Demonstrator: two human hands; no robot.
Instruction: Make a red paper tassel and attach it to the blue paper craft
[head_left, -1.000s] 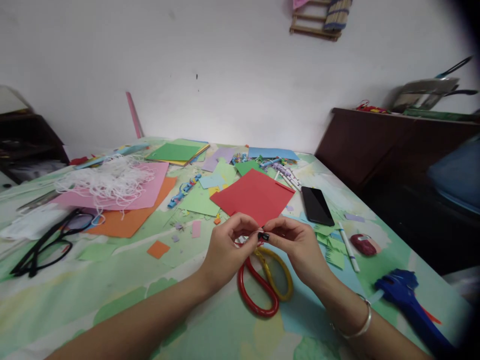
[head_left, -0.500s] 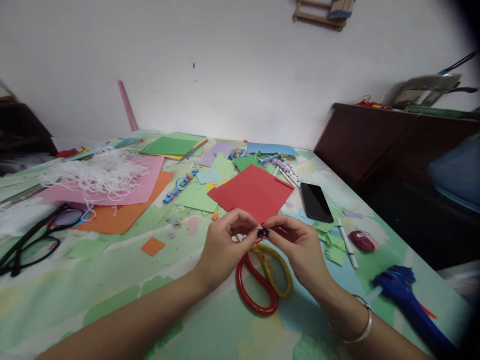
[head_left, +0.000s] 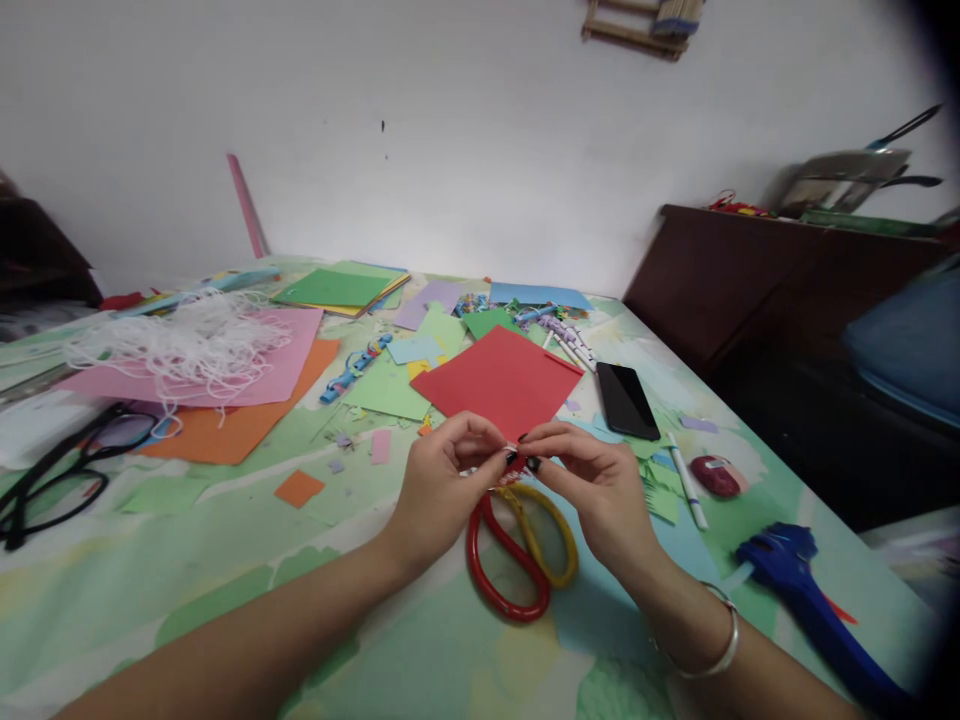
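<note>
Since half a second ago, the thumbs have drawn slightly apart, the right hand's thumb now sitting clearer of the left one's. Taking the fingertips as the clock's centre, a small pale strip [head_left: 512, 449] lies right there, held above the desk [head_left: 420, 650]. Its visible sliver runs roughly from 9 to 3 o'clock, but it is too small and covered to tell which end leads. On the left hand [head_left: 442, 485], thumb and index fingers are clamped on it; on the right hand [head_left: 604, 485], they come close at its 3 o'clock end, though I cannot tell whether they grip it. Scissors [head_left: 508, 607] lie just below toward 6 o'clock, red and yellow loops pointing at 5, blades mostly hidden behind the hands. Red paper [head_left: 499, 370] sits at 12, one corner aimed back at the fingertips. Between 2 and 3 is a black phone [head_left: 628, 402], at 3 a white pen [head_left: 688, 482], near 4 a blue glue gun [head_left: 784, 560]. White string [head_left: 195, 345] heaps between 9 and 10, with black glasses [head_left: 64, 475] at 9.
</note>
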